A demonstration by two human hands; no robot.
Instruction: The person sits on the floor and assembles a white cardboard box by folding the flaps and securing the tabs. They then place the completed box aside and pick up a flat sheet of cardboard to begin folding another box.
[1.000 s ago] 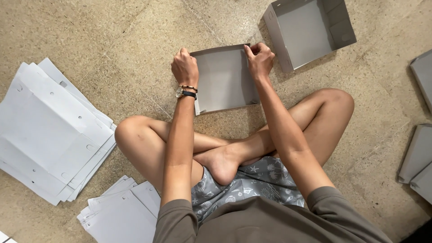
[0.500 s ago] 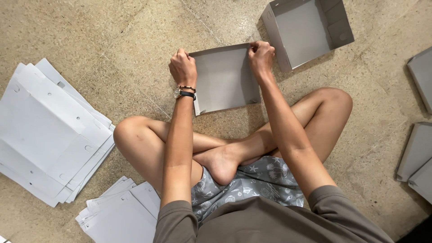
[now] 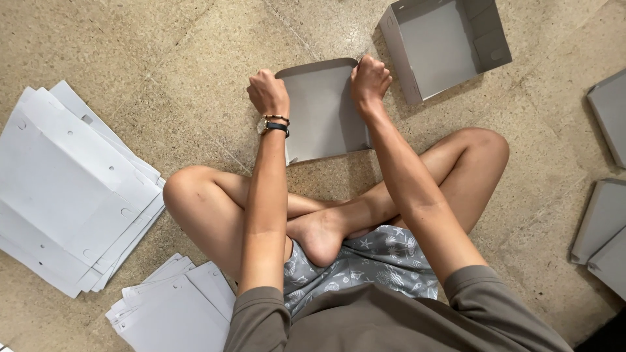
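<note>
Left hand (image 3: 268, 92) and right hand (image 3: 370, 78) gripping grey box (image 3: 323, 111) edges, finished box (image 3: 438, 45) just beside

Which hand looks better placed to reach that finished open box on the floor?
Probably the right hand: it grips the grey cardboard piece on the side nearest the open box.

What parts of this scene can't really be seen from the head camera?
- Fingertips of the left hand and right hand: curled out of sight against the grey cardboard piece.
- Its near edge: partly behind the right forearm.
- Folded box: top cut off by the frame.
- Grey trays at right: cropped by the edge.
</note>
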